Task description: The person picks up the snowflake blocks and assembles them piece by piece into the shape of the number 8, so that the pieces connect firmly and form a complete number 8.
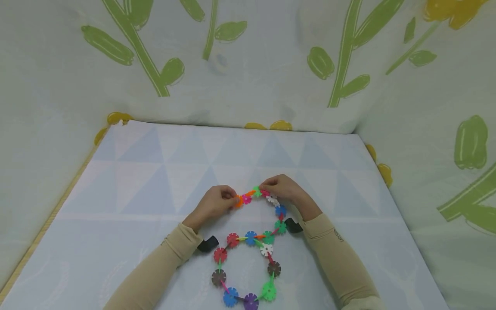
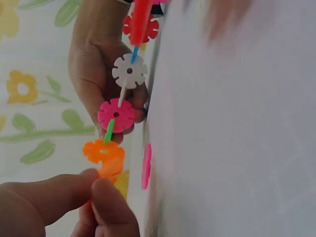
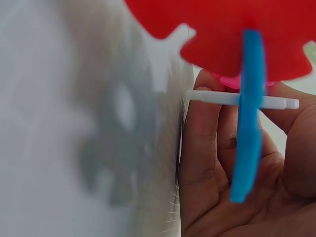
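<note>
A chain of colourful notched plastic discs forms a round ring in front of me, and a curved strand runs up from its upper right. My left hand (image 1: 214, 203) pinches the orange disc (image 2: 111, 167) at the strand's end between thumb and forefinger. Farther along, my right hand (image 1: 286, 188) holds the strand at a pink disc (image 1: 265, 193), its fingertips around it. Between the hands are a magenta disc (image 1: 246, 199) and a green disc (image 1: 256, 191). Close to the right wrist view's camera, a red disc (image 3: 222, 34) and an edge-on blue disc (image 3: 249, 128) partly hide the right hand.
The lower ring includes a purple disc (image 1: 251, 301), a bright green disc (image 1: 269, 291) and a brown disc (image 1: 218, 278). They lie on a pale table (image 1: 116, 241) with a triangle pattern. A curtain (image 1: 255, 77) with plant prints hangs behind its far edge.
</note>
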### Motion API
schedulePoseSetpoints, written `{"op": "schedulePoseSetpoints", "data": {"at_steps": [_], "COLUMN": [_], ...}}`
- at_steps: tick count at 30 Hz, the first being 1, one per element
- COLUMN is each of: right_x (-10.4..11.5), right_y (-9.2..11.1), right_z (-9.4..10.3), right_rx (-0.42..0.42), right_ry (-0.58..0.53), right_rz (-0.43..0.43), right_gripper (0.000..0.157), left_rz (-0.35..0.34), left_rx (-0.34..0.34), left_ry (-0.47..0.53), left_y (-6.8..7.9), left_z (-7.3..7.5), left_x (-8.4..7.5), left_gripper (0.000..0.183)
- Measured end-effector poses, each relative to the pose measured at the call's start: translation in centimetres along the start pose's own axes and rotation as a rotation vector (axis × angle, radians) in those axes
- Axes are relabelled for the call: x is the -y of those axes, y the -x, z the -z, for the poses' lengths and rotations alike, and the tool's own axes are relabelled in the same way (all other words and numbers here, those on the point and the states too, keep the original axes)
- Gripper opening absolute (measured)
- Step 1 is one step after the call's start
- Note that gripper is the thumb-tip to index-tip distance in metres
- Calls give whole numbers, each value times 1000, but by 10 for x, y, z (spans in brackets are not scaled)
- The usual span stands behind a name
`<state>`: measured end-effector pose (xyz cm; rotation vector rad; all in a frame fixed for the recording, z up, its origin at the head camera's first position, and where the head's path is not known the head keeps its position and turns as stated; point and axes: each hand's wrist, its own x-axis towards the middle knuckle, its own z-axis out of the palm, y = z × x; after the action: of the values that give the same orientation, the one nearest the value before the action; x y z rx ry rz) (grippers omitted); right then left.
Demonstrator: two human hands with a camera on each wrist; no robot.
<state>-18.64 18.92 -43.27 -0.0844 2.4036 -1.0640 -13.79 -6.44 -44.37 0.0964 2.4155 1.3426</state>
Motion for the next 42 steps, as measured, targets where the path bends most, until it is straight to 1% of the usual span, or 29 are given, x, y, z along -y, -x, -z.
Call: {"op": "schedulePoseSetpoints", "data": {"at_steps": [5,11,16,21,24,27,31,35,38,42], "right_x": [-1,-1,0,0,2,4,4,3,3,3], "right_y": [-1,-1,0,0,1,1,1,2,2,2], "right_z": [-1,-1,-2,-3,-4,-6,-7,-9,-9,-10], "right_rx": [-2,10,1,-2,-2,-11,-27,-32,-38,-44], "right_ry": [6,-42,-34,-38,-36,-25,-8,-2,5,14], "right_rz": [4,8,-9,-21,-19,-26,-23,-11,-17,-32], "right_gripper": [35,32,33,34,35,35,34,33,33,33], "left_rz": [30,54,75,106,116,112,100,111,134,127], "left_rx": [18,5,-7,-6,-7,-28,-70,-100,-108,-103], "left_ry": [135,222,281,380,432,478,522,539,543,558], "left_y": [-1,-1,-1,-2,-1,-1,0,1,1,1], "left_z": [-1,-4,-6,-6,-8,-12,-17,-19,-19,-22], "left_x": [1,1,2,2,2,1,1,-2,-3,-3], "left_gripper": [16,20,21,21,19,17,16,17,18,17]}}
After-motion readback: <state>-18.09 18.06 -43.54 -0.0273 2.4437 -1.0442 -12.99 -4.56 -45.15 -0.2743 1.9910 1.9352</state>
